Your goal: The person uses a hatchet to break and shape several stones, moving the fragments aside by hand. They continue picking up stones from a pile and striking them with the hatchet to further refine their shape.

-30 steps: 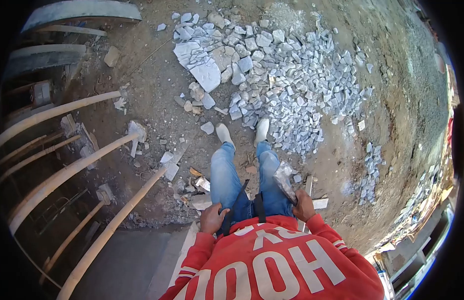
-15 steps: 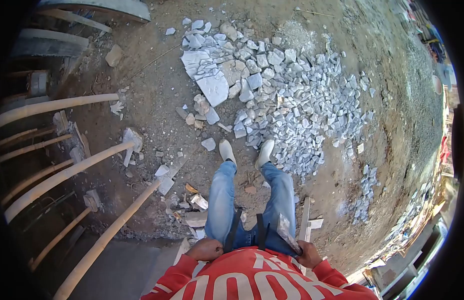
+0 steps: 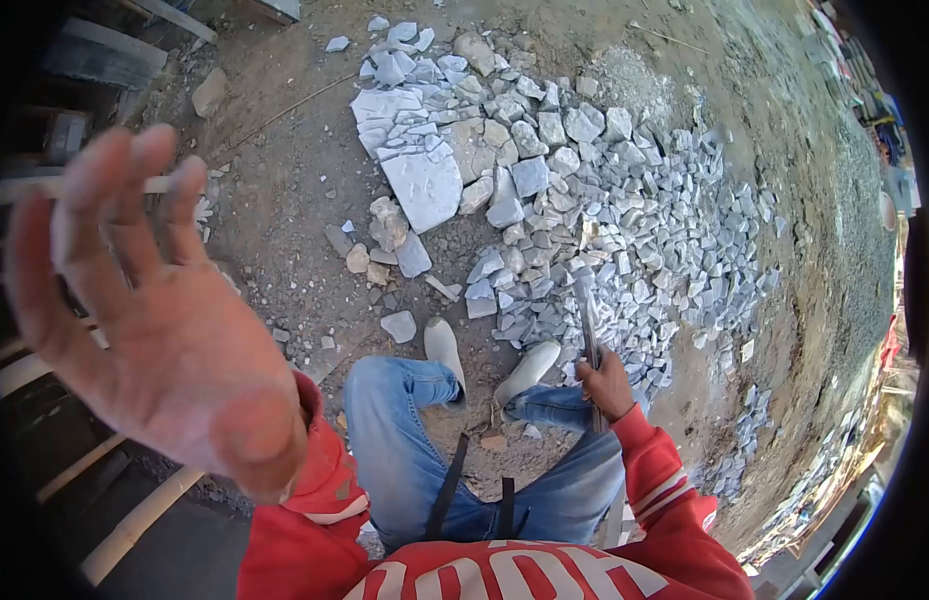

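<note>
My left hand (image 3: 180, 335) is raised close to the camera at the left, palm showing and fingers spread, with nothing in it. My right hand (image 3: 609, 386) is wrapped round the handle of a hammer (image 3: 590, 325) in front of my right knee. The hammer's head points away from me, over the near edge of a heap of broken grey stones (image 3: 640, 225). A large flat stone slab (image 3: 425, 188), cracked at its far side, lies left of the heap. Smaller loose stones lie near my white shoes (image 3: 444, 352).
Bamboo poles (image 3: 145, 520) and darker beams stand at the left behind my raised hand. A rough rock (image 3: 211, 93) lies on the bare ground at the upper left. A smaller patch of stone pieces (image 3: 750, 430) lies at the right.
My left hand has risen from my waist to near the camera and opened. My right hand has swung the hammer forward from my hip. My knees have bent and spread.
</note>
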Demonstrator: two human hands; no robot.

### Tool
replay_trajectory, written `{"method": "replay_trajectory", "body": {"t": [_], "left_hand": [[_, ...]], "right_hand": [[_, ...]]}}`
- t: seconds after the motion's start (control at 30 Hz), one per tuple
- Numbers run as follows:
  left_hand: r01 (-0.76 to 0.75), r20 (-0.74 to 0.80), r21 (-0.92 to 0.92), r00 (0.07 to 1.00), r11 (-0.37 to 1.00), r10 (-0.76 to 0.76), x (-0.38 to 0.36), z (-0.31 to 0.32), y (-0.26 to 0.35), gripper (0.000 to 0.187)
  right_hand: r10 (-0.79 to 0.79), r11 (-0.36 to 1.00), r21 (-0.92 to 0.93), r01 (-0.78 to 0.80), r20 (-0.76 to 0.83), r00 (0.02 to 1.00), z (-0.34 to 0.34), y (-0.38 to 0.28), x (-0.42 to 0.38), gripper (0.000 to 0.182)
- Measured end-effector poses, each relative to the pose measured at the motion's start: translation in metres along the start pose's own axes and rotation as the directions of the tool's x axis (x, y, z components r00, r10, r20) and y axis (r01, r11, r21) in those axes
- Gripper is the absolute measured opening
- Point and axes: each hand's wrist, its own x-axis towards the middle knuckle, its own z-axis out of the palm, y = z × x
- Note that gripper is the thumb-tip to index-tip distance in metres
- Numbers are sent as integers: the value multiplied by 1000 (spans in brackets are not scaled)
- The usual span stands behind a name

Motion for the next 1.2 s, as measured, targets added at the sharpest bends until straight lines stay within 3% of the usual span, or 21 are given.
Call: {"method": "replay_trajectory", "body": {"t": [0.07, 0.2, 0.27, 0.4, 0.53, 0.57, 0.63, 0.73, 0.77, 0.8, 0.83, 0.9, 0.97, 1.07, 1.1, 1.13, 1.2], "left_hand": [[-176, -53, -8, 983, 984, 176, 0, 10, -11, 76], [-288, -108, 29, 951, 957, 289, -21, 31, -36, 72], [-398, -150, 21, 906, 917, 397, -27, 43, -46, 70], [-519, -227, 18, 830, 854, 509, -41, 55, -59, 67], [-589, -337, 16, 758, 808, 559, -61, 64, -60, 64], [-590, -366, 20, 747, 807, 555, -62, 67, -58, 63], [-544, -400, 29, 762, 839, 508, -70, 73, -48, 61], [-575, -497, 26, 702, 817, 510, -80, 83, -49, 59], [-520, -491, -3, 745, 854, 452, -89, 91, -58, 58], [-412, -453, -48, 821, 910, 348, -103, 103, -75, 57], [-272, -392, -121, 897, 955, 205, -118, 115, -96, 45], [51, -132, -215, 988, 975, -81, -159, 134, -141, 37], [325, 107, -57, 942, 944, -318, -210, 150, -186, 36], [555, 346, 244, 716, 795, -606, -298, 175, -246, 37], [504, 481, 259, 672, 824, -563, -306, 181, -240, 39], [449, 605, 266, 611, 853, -510, -311, 187, -232, 42], [317, 793, 79, 555, 945, -253, -317, 199, -220, 52]], "right_hand": [[42, 974, 222, -45, 18, 999, 5, 7, 80, 21], [56, 861, 500, -90, 83, 995, 13, 22, 205, 10], [64, 708, 697, -119, 104, 993, 25, 28, 241, 13], [71, 672, 728, -137, 121, 990, 39, 32, 278, 11], [-3, 474, 842, -257, 294, 956, 18, 42, 298, 13], [-34, 471, 855, -219, 265, 964, 12, 36, 300, 13], [27, 415, 877, -243, 255, 967, 19, 87, 250, 13], [19, 628, 776, -67, 71, 997, 5, 49, 291, 13], [-2, 573, 817, -61, 75, 997, 3, 73, 324, 14], [-14, 569, 820, -63, 86, 996, 6, 75, 318, 14], [-4, 627, 779, 7, -6, 1000, 7, 71, 319, 12], [-14, 748, 654, 114, -155, 988, 9, 64, 314, 11], [-172, 881, 394, 263, -252, 952, 10, 66, 317, 16], [-361, 927, -39, 374, -364, 859, 18, 80, 328, 27], [-332, 943, -184, 279, -435, 837, 21, 88, 337, 45], [-328, 944, -189, 271, -432, 840, 25, 101, 341, 45], [-559, 826, -432, 363, -537, 632, 39, 95, 322, 51]]}}
